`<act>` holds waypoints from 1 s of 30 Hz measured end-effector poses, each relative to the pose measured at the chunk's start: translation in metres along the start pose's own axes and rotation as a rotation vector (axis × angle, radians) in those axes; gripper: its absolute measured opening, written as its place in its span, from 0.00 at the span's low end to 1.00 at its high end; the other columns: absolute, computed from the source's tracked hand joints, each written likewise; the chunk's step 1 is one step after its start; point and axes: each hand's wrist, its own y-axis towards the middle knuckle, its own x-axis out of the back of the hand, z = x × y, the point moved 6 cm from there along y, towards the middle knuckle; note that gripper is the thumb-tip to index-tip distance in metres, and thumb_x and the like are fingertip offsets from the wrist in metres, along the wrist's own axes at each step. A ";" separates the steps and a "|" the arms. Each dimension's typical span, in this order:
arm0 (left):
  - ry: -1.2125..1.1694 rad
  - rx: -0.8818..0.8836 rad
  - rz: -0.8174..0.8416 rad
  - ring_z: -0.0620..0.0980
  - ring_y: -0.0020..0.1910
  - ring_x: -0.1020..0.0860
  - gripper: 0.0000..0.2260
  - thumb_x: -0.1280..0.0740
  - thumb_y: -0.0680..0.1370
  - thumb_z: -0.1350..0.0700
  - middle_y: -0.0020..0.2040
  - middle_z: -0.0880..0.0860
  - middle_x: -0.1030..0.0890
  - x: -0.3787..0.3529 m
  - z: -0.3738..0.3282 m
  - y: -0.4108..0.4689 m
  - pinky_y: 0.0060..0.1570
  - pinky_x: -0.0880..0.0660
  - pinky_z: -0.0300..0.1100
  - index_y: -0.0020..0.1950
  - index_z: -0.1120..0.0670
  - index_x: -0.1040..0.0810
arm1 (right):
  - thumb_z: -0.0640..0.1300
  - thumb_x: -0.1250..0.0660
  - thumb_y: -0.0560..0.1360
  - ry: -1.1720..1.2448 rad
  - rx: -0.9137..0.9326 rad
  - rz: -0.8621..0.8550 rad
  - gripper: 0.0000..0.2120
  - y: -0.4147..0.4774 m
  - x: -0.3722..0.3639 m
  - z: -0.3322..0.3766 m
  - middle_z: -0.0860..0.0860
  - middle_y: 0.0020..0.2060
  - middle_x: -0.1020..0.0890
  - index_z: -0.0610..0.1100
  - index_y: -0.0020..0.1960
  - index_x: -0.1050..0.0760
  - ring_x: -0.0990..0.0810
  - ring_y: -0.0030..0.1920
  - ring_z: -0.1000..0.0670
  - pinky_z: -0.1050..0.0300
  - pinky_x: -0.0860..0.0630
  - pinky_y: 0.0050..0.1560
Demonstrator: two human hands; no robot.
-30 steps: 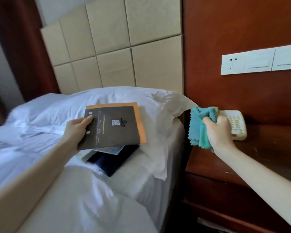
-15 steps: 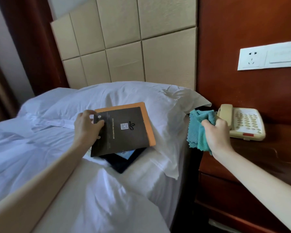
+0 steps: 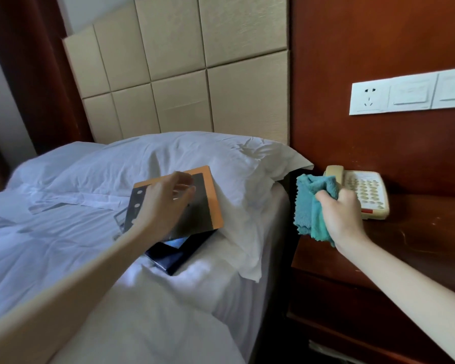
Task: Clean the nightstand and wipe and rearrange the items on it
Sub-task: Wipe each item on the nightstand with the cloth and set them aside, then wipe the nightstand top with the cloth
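A black card with an orange border (image 3: 208, 203) lies on the white bed, on top of a dark blue folder (image 3: 175, 256) and some papers. My left hand (image 3: 166, 203) hovers over the card with loosely spread fingers and grips nothing. My right hand (image 3: 342, 216) clutches a bunched teal cloth (image 3: 306, 206) at the left end of the dark wooden nightstand (image 3: 420, 232). A cream push-button telephone (image 3: 365, 193) sits on the nightstand just behind that hand, against the wall panel.
A white pillow (image 3: 195, 153) lies behind the stack, its corner reaching toward the nightstand. A padded beige headboard (image 3: 195, 74) backs the bed. A white socket and switch strip (image 3: 405, 94) is on the wooden wall above the phone. The nightstand front (image 3: 352, 306) drops below.
My left hand has set the card down on the stack and let go, sliding right over it. The right hand with the cloth has stayed by the phone.
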 end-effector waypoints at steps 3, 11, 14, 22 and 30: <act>-0.036 -0.079 0.119 0.34 0.44 0.22 0.08 0.34 0.76 0.60 0.46 0.44 0.19 -0.028 -0.034 -0.009 0.44 0.30 0.23 0.53 0.52 0.20 | 0.38 0.37 0.75 -0.046 0.014 -0.028 0.10 0.000 0.025 -0.001 0.49 0.33 0.23 0.44 0.35 0.28 0.23 0.34 0.51 0.59 0.29 0.31; -0.137 -0.279 0.385 0.35 0.46 0.23 0.08 0.34 0.77 0.59 0.50 0.47 0.18 -0.127 -0.127 -0.034 0.48 0.29 0.26 0.55 0.55 0.20 | 0.39 0.38 0.77 -0.153 0.057 -0.117 0.06 0.008 0.120 -0.003 0.48 0.41 0.20 0.42 0.48 0.23 0.22 0.40 0.53 0.62 0.28 0.31; -0.181 -0.318 0.426 0.41 0.46 0.21 0.08 0.33 0.75 0.59 0.48 0.49 0.17 -0.162 -0.157 -0.045 0.49 0.26 0.33 0.54 0.54 0.20 | 0.39 0.39 0.78 -0.171 0.058 -0.163 0.06 0.006 0.164 -0.005 0.52 0.41 0.20 0.45 0.49 0.23 0.22 0.40 0.58 0.72 0.31 0.26; -0.265 -0.478 0.517 0.41 0.50 0.23 0.08 0.33 0.76 0.56 0.49 0.46 0.19 -0.247 -0.238 -0.094 0.51 0.32 0.29 0.54 0.52 0.21 | 0.40 0.38 0.77 -0.307 0.042 -0.310 0.06 -0.007 0.284 -0.009 0.57 0.39 0.21 0.48 0.46 0.24 0.23 0.38 0.61 0.76 0.33 0.26; -0.413 -0.617 0.604 0.41 0.51 0.25 0.08 0.35 0.76 0.54 0.49 0.41 0.23 -0.300 -0.328 -0.153 0.51 0.32 0.32 0.55 0.50 0.23 | 0.39 0.38 0.76 -0.426 0.017 -0.492 0.09 -0.019 0.393 -0.003 0.54 0.31 0.24 0.48 0.39 0.26 0.26 0.29 0.60 0.72 0.35 0.22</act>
